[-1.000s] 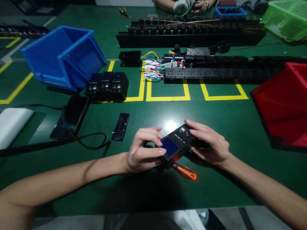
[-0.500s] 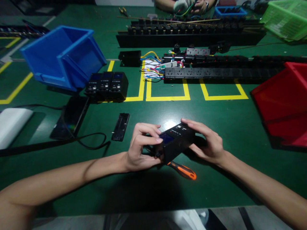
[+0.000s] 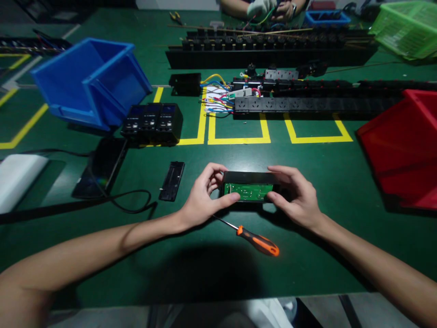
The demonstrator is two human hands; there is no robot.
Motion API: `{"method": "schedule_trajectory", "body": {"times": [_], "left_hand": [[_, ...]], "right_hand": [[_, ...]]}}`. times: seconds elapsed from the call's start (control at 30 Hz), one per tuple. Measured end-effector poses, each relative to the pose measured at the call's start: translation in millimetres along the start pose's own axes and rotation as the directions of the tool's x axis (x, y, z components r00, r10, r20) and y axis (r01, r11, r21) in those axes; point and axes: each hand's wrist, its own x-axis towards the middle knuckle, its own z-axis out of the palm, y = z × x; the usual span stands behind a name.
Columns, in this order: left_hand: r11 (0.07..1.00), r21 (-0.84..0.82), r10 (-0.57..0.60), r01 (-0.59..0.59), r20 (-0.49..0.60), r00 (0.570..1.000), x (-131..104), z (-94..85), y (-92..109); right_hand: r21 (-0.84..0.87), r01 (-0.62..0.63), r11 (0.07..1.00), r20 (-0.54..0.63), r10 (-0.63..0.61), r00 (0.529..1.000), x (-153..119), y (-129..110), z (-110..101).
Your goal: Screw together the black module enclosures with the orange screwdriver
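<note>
Between my two hands is a black electronic module [image 3: 251, 176], its open side turned toward me with a green circuit board [image 3: 251, 192] showing inside. My left hand [image 3: 210, 196] grips its left end, thumb across the board's lower edge. At the right end my right hand [image 3: 297, 193] is closed around it, thumb at the lower corner. A screwdriver [image 3: 259, 240] with an orange and black handle lies on the table just below. To the left of my left hand rests a black plastic cover [image 3: 172, 181], inner side up.
Several finished-looking black modules [image 3: 152, 123] stand by a blue bin [image 3: 92, 84]. A dark tablet-like device [image 3: 100, 166] and cable lie left. Wired socket strips [image 3: 307, 105] stretch across behind; a red bin [image 3: 403, 150] stands right. Another person's hands [image 3: 269, 8] work at the far side.
The module has been turned over: its screen and buttons faced up before, and now its open side with the circuit board faces me. The screwdriver's shaft has come into sight.
</note>
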Motion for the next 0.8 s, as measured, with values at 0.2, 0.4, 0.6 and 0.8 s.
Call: {"method": "schedule_trajectory", "body": {"times": [0.2,0.4,0.6,0.8], "left_hand": [[1.0,-0.011,-0.005,0.005,-0.02,1.0,0.8,1.5,3.5],[1.0,-0.024,0.005,-0.005,-0.026,1.0,0.4,2.4,-0.1],[1.0,-0.026,0.013,-0.013,-0.015,1.0,-0.8,2.7,-1.0],[1.0,-0.029,0.0,-0.001,-0.034,0.999,0.3,1.5,-1.1]], "right_hand": [[0.01,0.002,1.0,0.079,-0.002,0.997,0.3,2.6,-2.9],[-0.034,-0.02,0.999,0.073,0.023,0.997,2.1,1.7,-2.5],[-0.06,-0.037,0.998,0.075,0.041,0.996,4.0,0.1,-1.3],[-0.107,-0.051,0.993,0.094,0.061,0.994,1.6,-0.6,-1.3]]}}
